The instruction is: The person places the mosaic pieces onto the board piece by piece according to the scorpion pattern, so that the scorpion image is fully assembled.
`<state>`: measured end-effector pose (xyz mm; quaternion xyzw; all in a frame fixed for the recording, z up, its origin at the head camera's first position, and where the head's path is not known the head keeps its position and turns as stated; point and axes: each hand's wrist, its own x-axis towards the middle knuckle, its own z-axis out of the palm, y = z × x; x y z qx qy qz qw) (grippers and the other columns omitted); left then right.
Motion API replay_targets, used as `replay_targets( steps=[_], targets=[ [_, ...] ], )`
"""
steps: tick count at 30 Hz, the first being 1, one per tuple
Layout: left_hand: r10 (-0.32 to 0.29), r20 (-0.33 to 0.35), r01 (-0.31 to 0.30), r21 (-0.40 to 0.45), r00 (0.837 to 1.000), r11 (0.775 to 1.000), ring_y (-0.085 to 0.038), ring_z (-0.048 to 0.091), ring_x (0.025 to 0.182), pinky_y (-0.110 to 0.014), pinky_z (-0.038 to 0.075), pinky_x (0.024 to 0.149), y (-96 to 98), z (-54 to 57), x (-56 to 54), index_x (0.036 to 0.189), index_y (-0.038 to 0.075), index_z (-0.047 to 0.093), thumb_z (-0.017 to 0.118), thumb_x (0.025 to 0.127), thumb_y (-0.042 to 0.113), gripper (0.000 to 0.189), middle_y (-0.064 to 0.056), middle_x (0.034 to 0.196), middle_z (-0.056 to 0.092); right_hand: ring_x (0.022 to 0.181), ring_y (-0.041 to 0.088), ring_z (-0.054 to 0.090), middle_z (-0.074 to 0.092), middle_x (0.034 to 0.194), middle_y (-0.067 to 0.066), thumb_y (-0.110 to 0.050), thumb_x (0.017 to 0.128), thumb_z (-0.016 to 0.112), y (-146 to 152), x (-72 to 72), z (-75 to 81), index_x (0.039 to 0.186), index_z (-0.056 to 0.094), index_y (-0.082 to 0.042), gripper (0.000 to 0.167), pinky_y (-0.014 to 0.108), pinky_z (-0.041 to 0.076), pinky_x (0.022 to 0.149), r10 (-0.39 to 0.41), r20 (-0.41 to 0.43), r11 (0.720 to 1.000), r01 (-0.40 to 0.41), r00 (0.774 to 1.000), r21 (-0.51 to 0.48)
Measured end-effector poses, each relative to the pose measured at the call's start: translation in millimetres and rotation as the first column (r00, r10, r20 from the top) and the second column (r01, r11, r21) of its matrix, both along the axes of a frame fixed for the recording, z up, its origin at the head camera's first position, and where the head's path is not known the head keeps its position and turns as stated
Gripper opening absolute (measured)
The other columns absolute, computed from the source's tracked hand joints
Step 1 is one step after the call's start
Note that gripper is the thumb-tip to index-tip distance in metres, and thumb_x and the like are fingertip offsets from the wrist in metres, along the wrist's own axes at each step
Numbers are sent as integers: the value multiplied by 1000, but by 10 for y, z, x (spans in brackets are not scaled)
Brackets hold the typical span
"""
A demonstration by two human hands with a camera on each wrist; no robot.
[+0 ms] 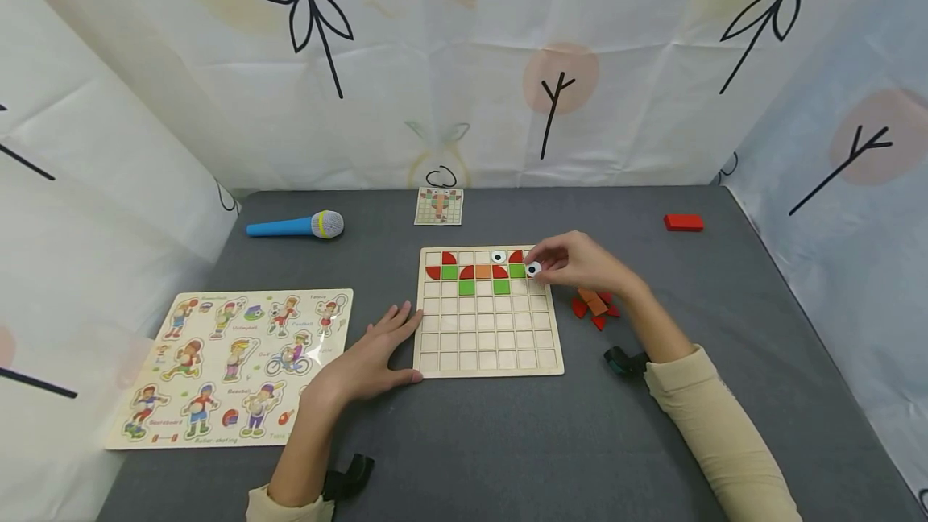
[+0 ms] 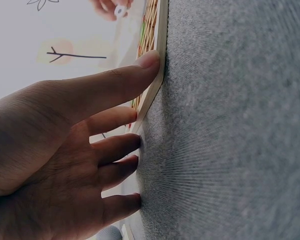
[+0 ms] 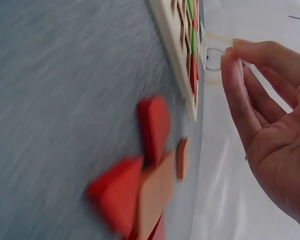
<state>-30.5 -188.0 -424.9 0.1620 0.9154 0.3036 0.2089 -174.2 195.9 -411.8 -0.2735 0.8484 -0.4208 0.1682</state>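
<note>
A wooden grid board (image 1: 489, 342) lies on the dark grey table, its upper rows partly filled with red quarter-round, green and orange tiles and one white eye tile (image 1: 498, 257). Over the board's upper right corner, my right hand (image 1: 576, 260) pinches a second white eye tile (image 1: 533, 269) between thumb and fingers. In the right wrist view my fingers hide most of that tile. My left hand (image 1: 366, 359) rests at the board's left side, fingers spread; the left wrist view has the thumb (image 2: 147, 61) on the board's edge.
Loose red and orange tiles (image 1: 592, 302) lie right of the board. A picture card (image 1: 439, 208) sits behind it, with a blue toy microphone (image 1: 283, 227) to its left. A sports puzzle board (image 1: 246, 308) lies at left, a red block (image 1: 684, 222) at back right.
</note>
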Motion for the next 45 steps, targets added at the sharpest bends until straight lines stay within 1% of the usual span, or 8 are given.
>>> replay_targets(
  steps=[8, 13, 15, 20, 24, 32, 40, 45],
  targets=[
    [14, -20, -14, 1, 1000, 1000, -38, 9, 173, -75, 16, 132, -82, -284, -67, 173, 19, 32, 87, 93, 40, 99, -12, 183, 18, 98, 23, 75, 80, 114, 13, -4, 95, 80, -350, -178, 48, 119, 78, -3, 24, 33, 64, 89, 65, -13, 998, -65, 998, 15],
    [10, 3, -10, 26, 1000, 1000, -43, 9, 172, -78, 14, 131, -58, -171, -49, 172, 18, 32, 86, 93, 42, 98, -16, 183, 19, 98, 22, 76, 79, 113, 12, -2, 95, 79, -554, -277, 43, 117, 76, -2, 23, 34, 65, 89, 88, -37, 996, -86, 995, 38],
    [2, -14, -1, 34, 1000, 999, -45, 11, 171, -80, 16, 129, -73, -189, -51, 172, 18, 33, 85, 93, 45, 99, -18, 182, 20, 98, 22, 77, 80, 112, 12, -3, 95, 79, -631, -310, 30, 117, 78, -2, 22, 35, 65, 89, 101, -63, 994, -99, 993, 45],
    [2, -28, -2, -5, 1000, 1000, -40, 9, 172, -77, 17, 131, -126, -384, -106, 173, 21, 30, 86, 93, 46, 101, -13, 183, 18, 99, 26, 81, 82, 113, 14, -3, 96, 80, -810, -379, -24, 117, 80, -1, 22, 36, 67, 90, 121, -92, 992, -116, 988, 57],
    [4, -14, -4, -17, 1000, 1000, -37, 7, 173, -75, 15, 133, -138, -432, -129, 173, 23, 29, 87, 92, 46, 102, -10, 184, 16, 100, 26, 81, 81, 113, 15, -1, 95, 79, -947, -419, -23, 116, 80, -1, 20, 36, 67, 90, 111, -85, 991, -104, 990, 78],
    [8, -10, -8, -23, 1000, 1000, -36, 6, 173, -74, 15, 133, -113, -404, -122, 173, 22, 28, 87, 93, 40, 101, -8, 184, 15, 101, 25, 80, 83, 115, 12, 3, 96, 69, -1132, -494, 2, 116, 82, -4, 25, 35, 65, 84, 132, -67, 981, -121, 989, 154],
    [10, 0, -10, -17, 1000, 1000, -38, 6, 173, -74, 14, 133, -111, -386, -119, 173, 19, 28, 87, 93, 36, 101, -11, 184, 15, 90, 19, 71, 83, 114, 13, 9, 94, 57, -1233, -508, 5, 116, 83, -3, 36, 26, 49, 74, 176, -75, 967, -158, 982, 202],
    [4, -20, -4, 15, 1000, 1000, -42, 8, 172, -77, 14, 131, -105, -349, -103, 172, 15, 31, 88, 92, 33, 100, -15, 183, 17, 93, 22, 72, 82, 113, 14, 5, 98, 60, -1242, -510, -15, 117, 82, -2, 30, 32, 58, 83, 167, -117, 970, -142, 979, 196]
  ],
)
